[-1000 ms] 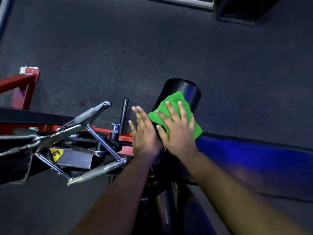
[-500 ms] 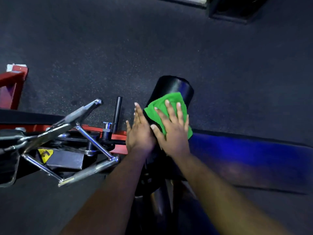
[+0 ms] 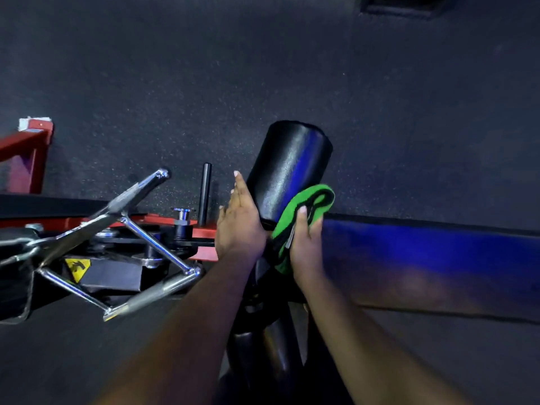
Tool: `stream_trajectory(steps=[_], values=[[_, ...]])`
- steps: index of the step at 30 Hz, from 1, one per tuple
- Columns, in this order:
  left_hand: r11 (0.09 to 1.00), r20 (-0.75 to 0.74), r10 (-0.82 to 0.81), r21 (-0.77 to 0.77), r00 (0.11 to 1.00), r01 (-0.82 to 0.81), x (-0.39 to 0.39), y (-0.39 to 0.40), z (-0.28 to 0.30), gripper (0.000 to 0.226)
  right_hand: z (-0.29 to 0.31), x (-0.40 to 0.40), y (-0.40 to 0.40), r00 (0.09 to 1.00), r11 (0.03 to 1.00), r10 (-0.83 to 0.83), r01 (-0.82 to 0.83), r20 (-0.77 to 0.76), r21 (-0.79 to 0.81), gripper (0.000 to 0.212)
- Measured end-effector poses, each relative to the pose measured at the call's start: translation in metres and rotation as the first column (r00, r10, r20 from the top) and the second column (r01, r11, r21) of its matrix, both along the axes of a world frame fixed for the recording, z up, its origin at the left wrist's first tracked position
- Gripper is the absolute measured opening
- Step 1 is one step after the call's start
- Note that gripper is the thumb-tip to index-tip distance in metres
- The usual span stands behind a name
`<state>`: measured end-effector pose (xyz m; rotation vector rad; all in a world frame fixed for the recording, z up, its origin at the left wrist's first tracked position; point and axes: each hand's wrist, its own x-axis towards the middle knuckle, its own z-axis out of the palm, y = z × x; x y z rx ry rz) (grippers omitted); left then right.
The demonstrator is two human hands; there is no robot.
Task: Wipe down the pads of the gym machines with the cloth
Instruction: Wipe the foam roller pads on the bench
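A black cylindrical roller pad [image 3: 287, 168] of a gym machine points away from me at the centre. My left hand [image 3: 238, 226] lies flat with straight fingers against the pad's left side. My right hand [image 3: 305, 244] holds a bunched green cloth [image 3: 309, 206] against the pad's lower right side, thumb over the cloth's fold. The pad's top surface is bare and glossy.
A chrome triangle cable handle [image 3: 117, 244] hangs at the left over the red machine frame [image 3: 26, 153], beside a black upright peg [image 3: 206, 194] and a chrome pin [image 3: 182, 214]. A long blue-lit pad [image 3: 438, 267] runs to the right. Dark speckled rubber floor [image 3: 204, 68] lies beyond.
My right hand has slid the cloth off the pad's top and down its right side, bunching it. My left hand has turned flat against the left side.
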<state>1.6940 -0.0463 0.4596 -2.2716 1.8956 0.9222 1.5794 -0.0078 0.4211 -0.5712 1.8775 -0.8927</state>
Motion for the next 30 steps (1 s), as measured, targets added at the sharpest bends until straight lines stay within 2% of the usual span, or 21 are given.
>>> stream_trajectory(steps=[1, 3, 5, 7, 10, 12, 14, 15, 18, 21, 22, 23, 24, 25, 27, 28, 30], values=[[1.0, 0.004, 0.005, -0.017, 1.0, -0.005, 0.001, 0.0, -0.003, 0.133, 0.003, 0.003, -0.001, 1.0, 1.0, 0.004, -0.004, -0.008, 0.017, 0.097], [1.0, -0.018, 0.014, -0.001, 1.0, -0.014, 0.002, 0.0, -0.005, 0.136, 0.009, -0.004, -0.04, 0.992, 0.996, 0.002, -0.013, -0.124, -0.086, 0.085], [0.999, -0.07, 0.029, 0.037, 0.997, -0.026, 0.002, 0.0, -0.002, 0.158, 0.015, -0.02, -0.106, 0.942, 0.992, 0.029, -0.069, -0.336, -0.108, 0.071], [0.998, -0.085, 0.048, 0.051, 0.995, -0.044, 0.001, 0.0, 0.004, 0.168, 0.023, -0.034, -0.155, 0.881, 0.988, 0.129, -0.152, -0.456, -0.015, 0.068], [0.998, -0.058, 0.035, 0.057, 0.998, -0.031, 0.0, 0.002, 0.006, 0.169, 0.038, -0.02, -0.129, 0.659, 0.901, 0.387, -0.418, -0.645, 0.114, 0.066], [1.0, -0.006, -0.001, 0.017, 1.0, 0.001, 0.001, 0.002, 0.005, 0.155, 0.044, -0.005, -0.077, 0.467, 0.774, 0.499, -0.619, -0.73, 0.134, 0.064], [1.0, -0.011, 0.004, 0.01, 1.0, -0.003, 0.002, 0.0, 0.0, 0.138, 0.039, -0.007, -0.052, 0.268, 0.625, 0.587, -0.749, -0.764, 0.217, 0.059], [1.0, -0.032, 0.023, 0.02, 0.999, -0.023, 0.002, 0.001, 0.002, 0.143, 0.038, -0.013, -0.062, 0.195, 0.568, 0.606, -0.785, -0.772, 0.247, 0.056], [0.997, -0.074, 0.049, 0.059, 0.996, -0.044, 0.001, 0.001, 0.008, 0.171, 0.035, -0.012, -0.143, 0.032, 0.49, 0.629, -0.792, -0.777, 0.364, 0.049], [0.996, -0.094, 0.066, 0.069, 0.993, -0.06, 0.002, 0.0, 0.008, 0.175, 0.037, 0.003, -0.182, -0.07, 0.458, 0.677, -0.739, -0.733, 0.494, 0.046], [0.996, -0.084, 0.057, 0.071, 0.995, -0.052, 0.002, -0.001, 0.009, 0.174, 0.04, 0.005, -0.172, -0.071, 0.471, 0.642, -0.749, -0.763, 0.466, 0.048], [0.997, -0.074, 0.048, 0.065, 0.996, -0.043, 0.002, -0.001, 0.01, 0.171, 0.043, 0.002, -0.15, -0.034, 0.494, 0.606, -0.767, -0.794, 0.41, 0.049], [0.998, -0.068, 0.041, 0.048, 0.997, -0.038, 0.002, -0.002, 0.009, 0.165, 0.044, -0.002, -0.121, 0.045, 0.524, 0.57, -0.789, -0.82, 0.321, 0.051], [0.999, -0.061, 0.031, 0.026, 0.998, -0.029, 0.003, -0.001, 0.006, 0.153, 0.043, -0.006, -0.085, 0.141, 0.556, 0.552, -0.796, -0.822, 0.237, 0.054], [1.0, -0.037, 0.01, 0.0, 0.999, -0.01, 0.003, -0.001, 0.001, 0.136, 0.033, -0.016, -0.029, 0.397, 0.649, 0.546, -0.758, -0.737, 0.072, 0.062], [1.0, -0.029, 0.007, 0.013, 1.0, -0.007, 0.002, 0.0, 0.001, 0.142, 0.026, -0.02, -0.02, 0.538, 0.714, 0.504, -0.7, -0.676, -0.026, 0.065], [0.998, -0.04, 0.023, 0.053, 0.999, -0.021, 0.002, -0.001, 0.001, 0.161, -0.002, -0.03, -0.052, 0.79, 0.854, 0.338, -0.486, -0.512, -0.186, 0.064]])
